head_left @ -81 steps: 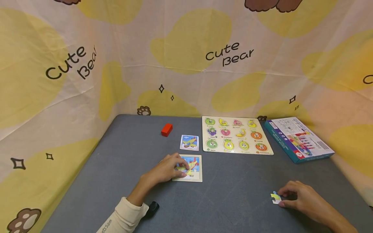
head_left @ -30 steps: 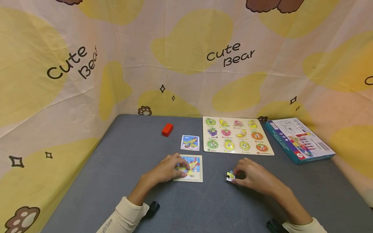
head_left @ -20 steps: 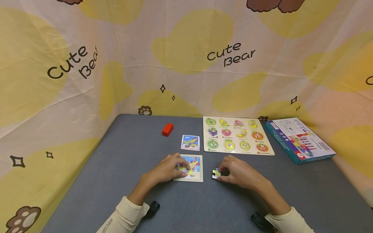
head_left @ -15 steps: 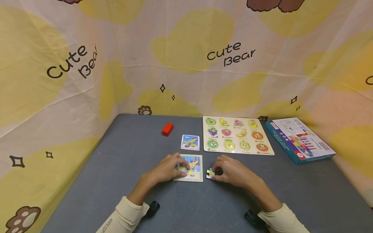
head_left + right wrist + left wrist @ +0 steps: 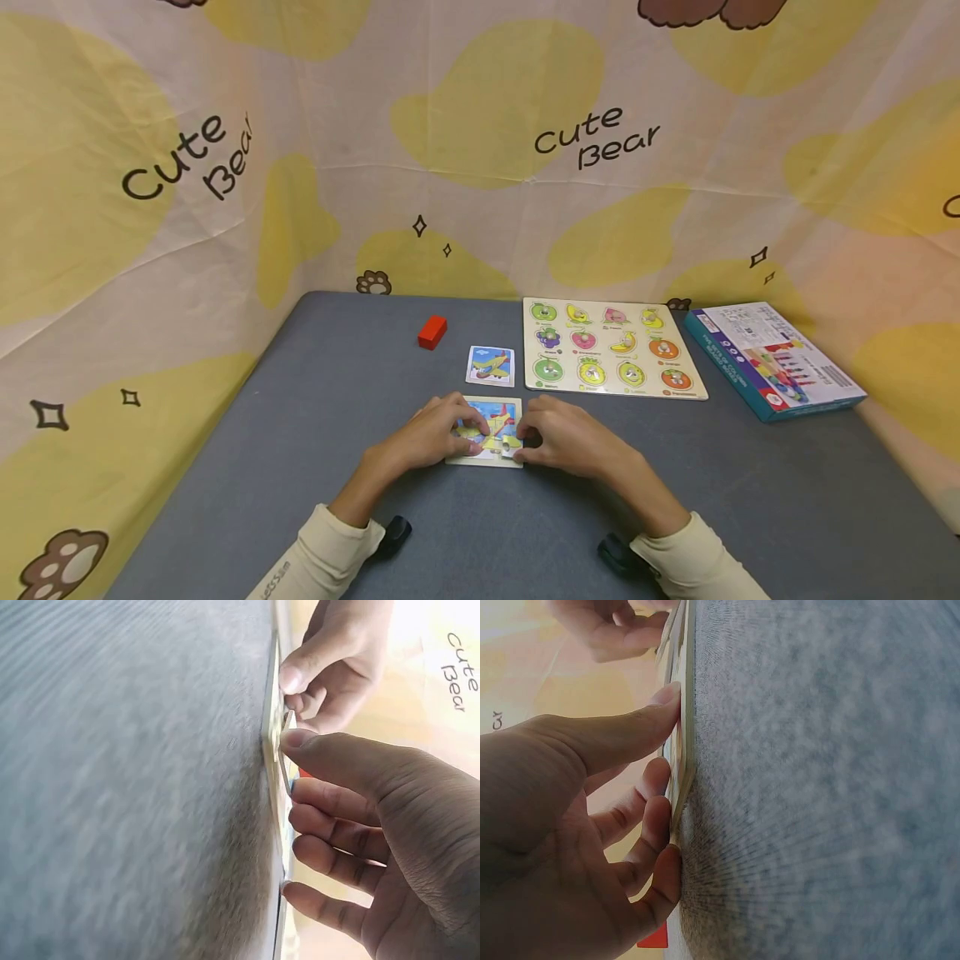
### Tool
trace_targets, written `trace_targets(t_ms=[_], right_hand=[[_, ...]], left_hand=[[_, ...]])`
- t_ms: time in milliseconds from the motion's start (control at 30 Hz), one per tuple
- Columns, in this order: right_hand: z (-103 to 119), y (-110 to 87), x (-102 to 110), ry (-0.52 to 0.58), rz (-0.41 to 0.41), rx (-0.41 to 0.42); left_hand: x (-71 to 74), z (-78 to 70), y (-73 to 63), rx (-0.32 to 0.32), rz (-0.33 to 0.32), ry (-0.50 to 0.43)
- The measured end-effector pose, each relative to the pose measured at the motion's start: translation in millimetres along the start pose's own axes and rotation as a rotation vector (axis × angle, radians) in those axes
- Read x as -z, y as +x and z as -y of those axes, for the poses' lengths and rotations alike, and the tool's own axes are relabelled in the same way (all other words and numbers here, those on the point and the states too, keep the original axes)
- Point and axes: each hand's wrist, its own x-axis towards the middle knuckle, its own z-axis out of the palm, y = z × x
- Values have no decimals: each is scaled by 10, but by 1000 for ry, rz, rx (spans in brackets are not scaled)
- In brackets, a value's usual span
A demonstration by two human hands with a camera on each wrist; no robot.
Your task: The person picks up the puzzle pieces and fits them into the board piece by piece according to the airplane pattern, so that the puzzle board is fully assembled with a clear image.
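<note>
A wooden jigsaw puzzle of an airplane [image 5: 497, 409] lies in its pale tray [image 5: 487, 462] on the table. My left hand [image 5: 427, 433] rests on the tray's left part, thumb and index fingertips apart on the puzzle's face, covering some of it. In the left wrist view the left thumb [image 5: 634, 735] touches the face while other fingertips sit along the edge. My right hand [image 5: 573, 437] pinches a yellow and white puzzle piece [image 5: 511, 443] over the tray's lower right corner. The right wrist view shows this piece [image 5: 286, 776] tilted against the tray, between thumb and index finger.
Just behind the tray lies an airplane picture card [image 5: 491, 367], with a red block [image 5: 432, 332] farther back left. A fruit puzzle board [image 5: 609, 350] and a flat teal-edged box [image 5: 776, 358] lie at the back right. Printed cloth walls [image 5: 465, 125] border the table.
My right hand has carried the puzzle piece leftward across the table, from the right side to the tray's lower right corner. The left hand has stayed on the puzzle.
</note>
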Motion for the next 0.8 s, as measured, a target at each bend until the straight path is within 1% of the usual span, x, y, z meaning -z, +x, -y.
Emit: trace_targets(t_ms=[233, 433, 533, 700, 800], right_hand=[[48, 69, -29, 13, 0, 26], [65, 82, -38, 46, 24, -10], [66, 73, -37, 55, 20, -22], [62, 72, -51, 70, 3, 5], [63, 77, -66, 89, 14, 19]], left_hand=[[4, -2, -13, -11, -14, 12], [0, 5, -7, -14, -16, 12], [-1, 6, -9, -13, -17, 12], [-3, -2, -15, -12, -23, 13], [-6, -8, -19, -8, -21, 10]])
